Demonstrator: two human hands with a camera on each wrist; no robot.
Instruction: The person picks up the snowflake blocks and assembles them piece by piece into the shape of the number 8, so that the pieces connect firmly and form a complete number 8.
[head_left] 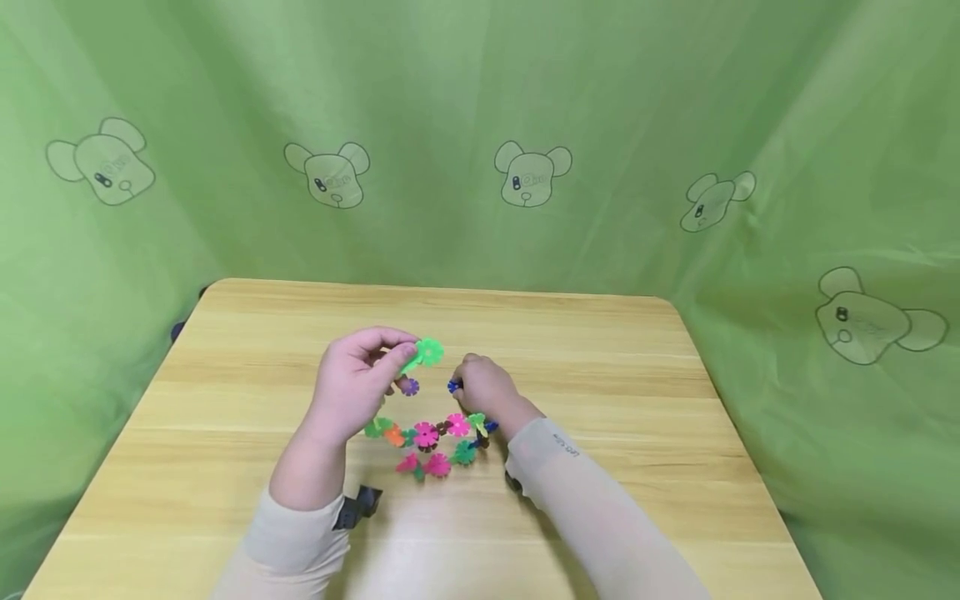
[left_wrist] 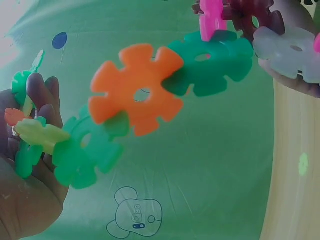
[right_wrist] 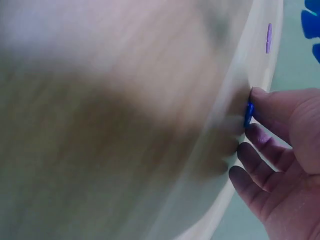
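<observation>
My left hand (head_left: 347,379) grips one end of a chain of interlocking plastic snowflake discs, with a bright green disc (head_left: 430,352) sticking out past the thumb. Below the hands, the chain curves round with pink (head_left: 426,434), brown, blue and green discs. The left wrist view shows an orange disc (left_wrist: 137,90) linked between a green disc (left_wrist: 87,150) and a teal disc (left_wrist: 212,62). Low over the table, my right hand (head_left: 487,390) pinches a loose blue disc (right_wrist: 249,114) between thumb and index finger. A purple disc (head_left: 410,387) lies nearby on the tabletop.
The light wood-grain table (head_left: 600,350) has rounded far corners. Green curtain cloth (head_left: 435,100) with printed bear heads surrounds its back and sides. A black wrist device (head_left: 358,507) sits at the left cuff.
</observation>
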